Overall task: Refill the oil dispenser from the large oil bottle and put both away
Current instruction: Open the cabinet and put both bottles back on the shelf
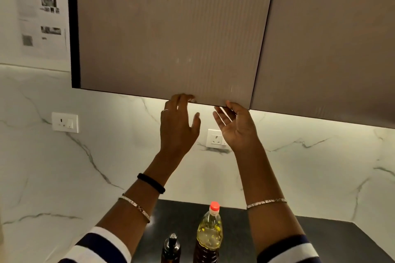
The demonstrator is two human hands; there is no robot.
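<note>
The cupboard door [171, 34] bars our way in. Below it we have open room down to the bench [236, 224], where the oil bottle [208, 235] and the dispenser [171, 250] beside it stand in the way.

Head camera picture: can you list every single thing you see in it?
ribbed brown cabinet door: 1, brown, top middle
plain brown cabinet door: 1, brown, top right
printed paper sheets: about 2, white, wall top left
wall sockets: 2, white, on marbled wall
marbled wall: 1, white, behind counter
black countertop: 1, black, bottom
large clear oil bottle with red cap: 1, yellow oil, on countertop
small dark oil dispenser: 1, dark, left of bottle
left grip: 1, bare hand, fingertips at ribbed door's bottom edge
right grip: 1, bare hand, same edge
</note>
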